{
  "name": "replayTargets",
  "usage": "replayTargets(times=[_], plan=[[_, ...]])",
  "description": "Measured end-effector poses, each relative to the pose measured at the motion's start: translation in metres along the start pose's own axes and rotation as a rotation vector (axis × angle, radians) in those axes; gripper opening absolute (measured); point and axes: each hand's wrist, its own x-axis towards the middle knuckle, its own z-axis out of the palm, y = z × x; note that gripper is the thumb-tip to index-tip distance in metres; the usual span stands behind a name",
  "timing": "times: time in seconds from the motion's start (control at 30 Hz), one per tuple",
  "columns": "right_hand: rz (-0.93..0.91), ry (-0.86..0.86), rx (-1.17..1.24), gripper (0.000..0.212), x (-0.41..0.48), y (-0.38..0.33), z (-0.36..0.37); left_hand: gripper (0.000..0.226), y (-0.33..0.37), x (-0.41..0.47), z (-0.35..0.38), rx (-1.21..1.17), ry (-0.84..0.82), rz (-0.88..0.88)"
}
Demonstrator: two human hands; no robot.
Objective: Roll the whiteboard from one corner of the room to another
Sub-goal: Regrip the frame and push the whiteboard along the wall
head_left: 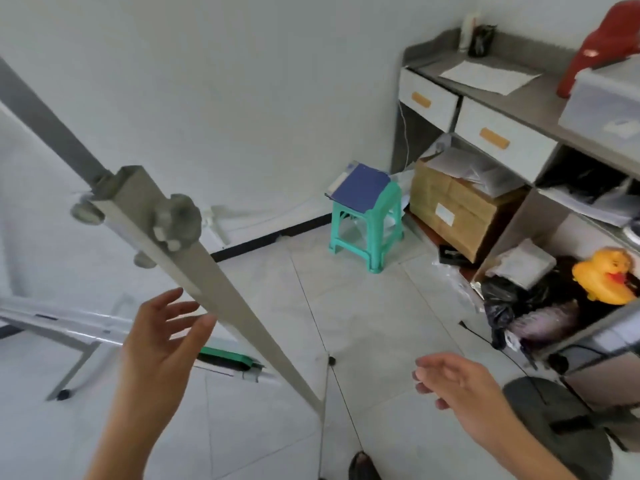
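The whiteboard's white panel (52, 188) fills the left of the head view. Its grey upright post (221, 292) runs diagonally from upper left down to a wheeled foot (331, 360), with a grey knob (178, 221) on its side. A tray with a green eraser (227, 358) runs along the board's lower edge. My left hand (162, 344) is open, fingers spread, just beside the post and not gripping it. My right hand (453, 386) hovers open at the lower right, apart from the post.
A green plastic stool (367, 230) with a blue folder stands by the far wall. To the right, a grey desk (526, 98) with drawers has cardboard boxes (453, 209), bags and a yellow duck toy (606, 278) beneath. A dark round chair base (561, 424) sits lower right.
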Motion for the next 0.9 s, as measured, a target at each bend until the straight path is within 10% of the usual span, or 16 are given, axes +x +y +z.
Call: replayTargets(times=[0.2,0.5,0.9], plan=[[-0.198,-0.282,-0.269,0.014,0.057,-0.052,0.063,0.026,0.023,0.014,0.01,0.012,0.13,0.048],[-0.599,-0.699,-0.697,0.089,0.103,-0.111,0.176,0.031,0.043,0.019,0.016,0.139,0.326,0.053],[-0.87,-0.936,-0.565,0.074,0.162,-0.123,0.235,0.02,0.054,0.045,0.044,0.279,0.637,-0.174]])
